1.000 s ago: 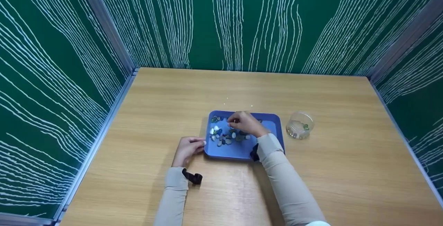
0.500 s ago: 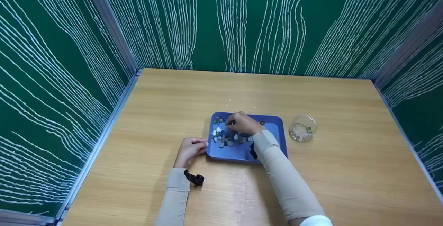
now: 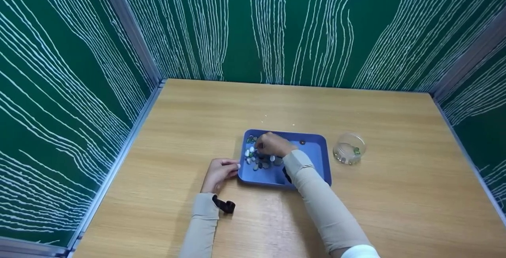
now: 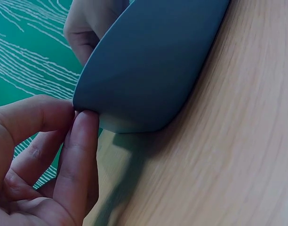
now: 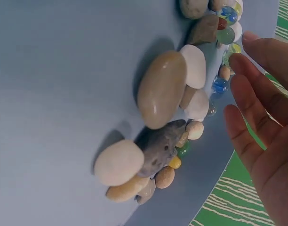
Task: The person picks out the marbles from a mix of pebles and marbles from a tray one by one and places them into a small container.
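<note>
The blue tray point(image 3: 312, 159) lies on the table with pebbles and glass marbles gathered in its left half. My left hand point(image 3: 216, 173) pinches its left rim between thumb and finger, as the tray wall point(image 4: 144, 66) shows in the left wrist view. My right hand point(image 3: 273, 144) reaches over the pile from the right. In the right wrist view the right hand's fingers are apart and bent a little, nothing between them, fingertips near a blue marble point(image 5: 220, 85). A big tan pebble point(image 5: 163, 89) and a dark grey stone point(image 5: 158, 148) lie beside them.
Right of the tray stands a clear round container point(image 3: 336, 149) with green and clear marbles inside. A small brown round piece point(image 3: 302, 142) lies apart at the tray's upper right. Tiny white specks dot the table point(image 3: 189, 115) behind the tray. Green walls with white lines surround the table.
My right hand has moved slightly left and nearer over the tray, toward the white pebbles. The brown piece now shows fully. My left hand stays at the rim; the head view shifted a little.
</note>
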The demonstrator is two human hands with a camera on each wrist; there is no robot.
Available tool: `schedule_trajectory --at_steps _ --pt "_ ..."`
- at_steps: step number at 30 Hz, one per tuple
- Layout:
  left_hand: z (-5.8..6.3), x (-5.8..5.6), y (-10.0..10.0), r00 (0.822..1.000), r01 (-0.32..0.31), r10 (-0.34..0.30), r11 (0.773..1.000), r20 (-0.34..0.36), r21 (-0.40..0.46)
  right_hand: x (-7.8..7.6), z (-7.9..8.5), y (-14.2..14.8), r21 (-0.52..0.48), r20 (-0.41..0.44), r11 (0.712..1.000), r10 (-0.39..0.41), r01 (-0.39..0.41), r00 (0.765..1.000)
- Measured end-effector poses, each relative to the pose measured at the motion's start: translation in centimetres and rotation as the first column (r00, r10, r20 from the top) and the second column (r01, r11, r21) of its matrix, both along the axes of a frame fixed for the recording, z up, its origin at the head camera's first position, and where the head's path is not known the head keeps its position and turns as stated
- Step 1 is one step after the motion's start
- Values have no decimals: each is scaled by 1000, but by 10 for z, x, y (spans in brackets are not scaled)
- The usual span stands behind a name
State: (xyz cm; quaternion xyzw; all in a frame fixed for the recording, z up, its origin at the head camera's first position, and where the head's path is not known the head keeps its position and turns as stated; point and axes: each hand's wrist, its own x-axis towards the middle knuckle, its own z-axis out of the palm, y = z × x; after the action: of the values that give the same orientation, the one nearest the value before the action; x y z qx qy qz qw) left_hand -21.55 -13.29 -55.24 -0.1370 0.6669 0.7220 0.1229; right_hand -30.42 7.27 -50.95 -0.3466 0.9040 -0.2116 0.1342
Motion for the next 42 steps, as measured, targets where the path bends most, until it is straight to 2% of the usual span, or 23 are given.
schedule_trajectory --at_steps 9,16,25,33,42 --pt "4 2 1 1000 -11 11 1000 -7 1 1 -1 -3 63 -2 998 0 0 1000" --pt "1 2 1 1000 -8 8 1000 -23 8 3 -2 -4 84 -6 996 -13 13 1000" --pt "0 2 1 1000 -12 12 1000 -16 2 5 -3 1 94 42 993 -72 68 997" --pt "1 1 1 1000 -9 9 1000 -3 15 4 0 6 36 63 997 -75 72 995" --pt "1 2 1 1000 -4 4 1000 0 8 7 9 14 -16 130 992 -125 128 984"
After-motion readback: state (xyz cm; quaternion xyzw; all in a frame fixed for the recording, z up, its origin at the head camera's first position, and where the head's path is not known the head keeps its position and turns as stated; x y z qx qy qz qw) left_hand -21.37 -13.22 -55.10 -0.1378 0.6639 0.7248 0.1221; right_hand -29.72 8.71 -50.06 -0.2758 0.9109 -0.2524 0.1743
